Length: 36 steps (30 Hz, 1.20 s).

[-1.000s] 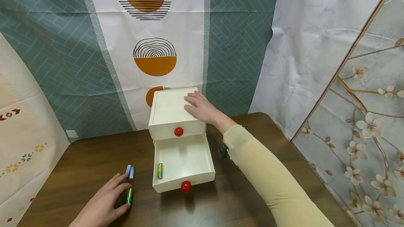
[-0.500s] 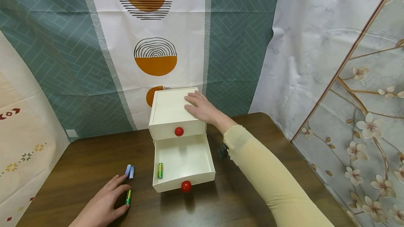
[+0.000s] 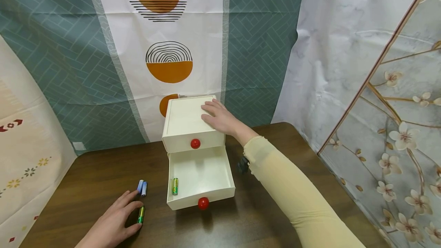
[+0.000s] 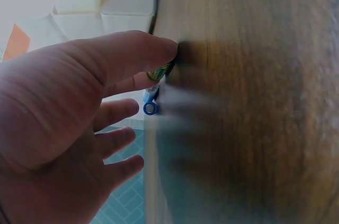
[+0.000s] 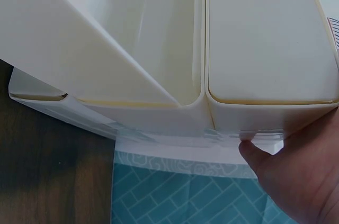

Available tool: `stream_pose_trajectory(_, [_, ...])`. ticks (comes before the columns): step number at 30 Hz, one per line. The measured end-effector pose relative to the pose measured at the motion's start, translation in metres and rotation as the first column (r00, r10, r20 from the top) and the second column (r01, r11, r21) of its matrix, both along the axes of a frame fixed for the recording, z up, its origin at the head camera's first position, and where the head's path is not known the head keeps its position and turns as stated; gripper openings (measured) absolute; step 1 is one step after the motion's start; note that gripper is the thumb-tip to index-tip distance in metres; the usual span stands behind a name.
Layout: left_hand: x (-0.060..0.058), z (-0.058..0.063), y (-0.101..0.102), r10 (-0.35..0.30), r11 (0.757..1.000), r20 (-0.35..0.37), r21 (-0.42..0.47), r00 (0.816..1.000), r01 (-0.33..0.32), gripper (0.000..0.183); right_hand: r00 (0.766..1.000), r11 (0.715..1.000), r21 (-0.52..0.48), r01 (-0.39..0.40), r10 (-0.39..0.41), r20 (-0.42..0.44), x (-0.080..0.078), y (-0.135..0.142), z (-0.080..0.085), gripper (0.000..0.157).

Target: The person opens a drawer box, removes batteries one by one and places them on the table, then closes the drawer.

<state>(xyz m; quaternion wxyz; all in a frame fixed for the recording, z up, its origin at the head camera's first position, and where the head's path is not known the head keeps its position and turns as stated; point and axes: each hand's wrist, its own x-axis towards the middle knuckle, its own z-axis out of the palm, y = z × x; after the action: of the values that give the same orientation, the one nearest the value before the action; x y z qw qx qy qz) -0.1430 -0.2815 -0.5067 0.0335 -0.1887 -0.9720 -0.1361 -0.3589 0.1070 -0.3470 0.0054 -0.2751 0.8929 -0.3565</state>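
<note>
One green battery (image 3: 141,215) between left fingers (image 3: 131,206) bears blurred markings.

The drawer box (image 3: 187,114) is white (knobs (image 3: 195,143) red), the batteries (image 3: 141,215) green-and-yellow or blue.

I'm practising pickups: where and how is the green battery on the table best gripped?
Probably by its two ends, from above on the left: the green battery lies on its round side, so a sideways nudge might roll it, and the left hand spans its length.
</note>
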Motion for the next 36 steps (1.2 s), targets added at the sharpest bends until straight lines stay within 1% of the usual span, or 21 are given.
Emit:
stream_pose_trajectory(5, [-0.0003, 0.0006, 0.0001, 0.005, 1.000, 0.007, -0.006, 1.000, -0.005, 0.050, 1.000, 1.000, -0.003, -0.001, 0.001, -0.001, 0.0004, 0.0000, 0.0005, 0.059])
stream_pose_trajectory(12, [-0.0010, 0.0008, -0.0002, 0.013, 1.000, 0.037, -0.009, 0.999, -0.013, 0.052, 1.000, 1.000, -0.001, 0.003, -0.003, -0.003, -0.0009, 0.0000, -0.0005, 0.059])
stream_pose_trajectory(22, [0.0004, 0.0005, -0.0004, 0.005, 1.000, 0.018, -0.003, 1.000, -0.005, 0.053, 1.000, 1.000, -0.001, 0.001, -0.001, -0.002, -0.0005, -0.0003, 0.0003, 0.059])
stream_pose_trajectory(27, [0.0002, 0.0021, -0.0002, 0.008, 1.000, 0.037, -0.004, 0.999, -0.008, 0.054, 1.000, 1.000, 0.002, -0.003, 0.003, -0.004, -0.0003, -0.0003, 0.0004, 0.060])
stream_pose_trajectory(36, [0.0015, 0.0029, -0.0001, 0.009, 1.000, 0.038, -0.005, 0.999, -0.009, 0.055, 1.000, 1.000, -0.007, -0.006, 0.006, -0.006, -0.0003, 0.0000, -0.0001, 0.059])
